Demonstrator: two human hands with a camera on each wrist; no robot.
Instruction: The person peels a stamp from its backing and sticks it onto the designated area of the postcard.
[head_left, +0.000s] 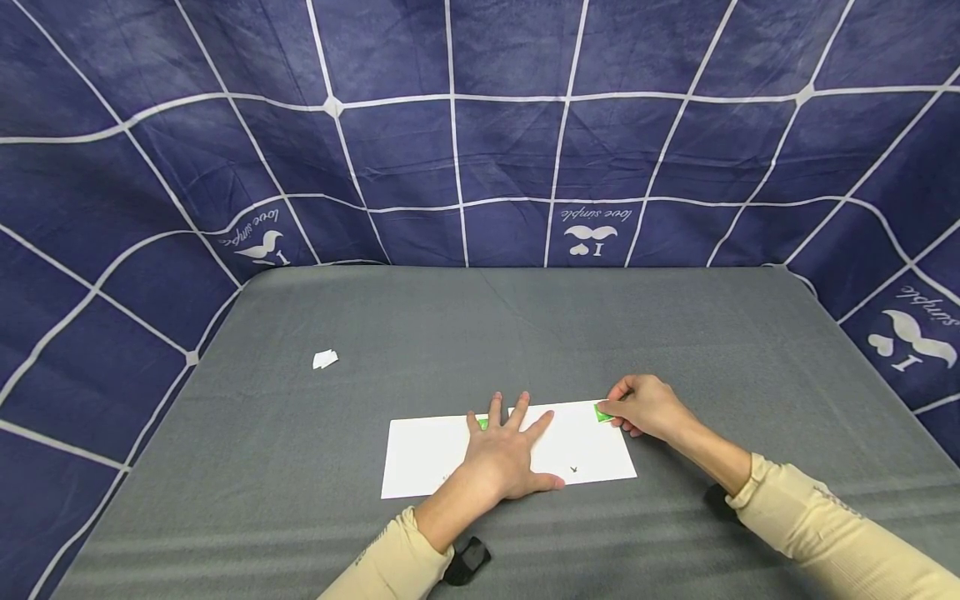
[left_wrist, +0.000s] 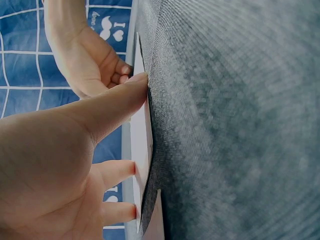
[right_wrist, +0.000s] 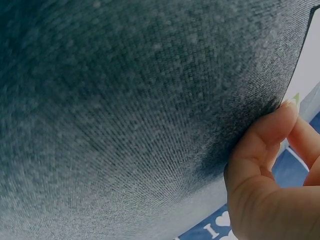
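Note:
Two white paper rectangles lie side by side on the grey cloth, the left one [head_left: 420,458] and the right one [head_left: 592,450], which bears a small dark bird-like mark. My left hand [head_left: 504,462] spreads its fingers over where they meet; in the left wrist view its thumb [left_wrist: 122,102] and fingertips press the paper. A green patch [head_left: 483,424] shows between its fingers on the left paper. At the right paper's far right corner, my right hand [head_left: 647,407] pinches a small green square piece [head_left: 602,413]. In the right wrist view, its fingers hide most of that piece.
Small white paper scraps [head_left: 325,359] lie at the left on the grey cloth surface [head_left: 480,333]. A dark blue curtain [head_left: 510,150] with white lines stands behind and at both sides. A black device [head_left: 467,561] sits by the left wrist.

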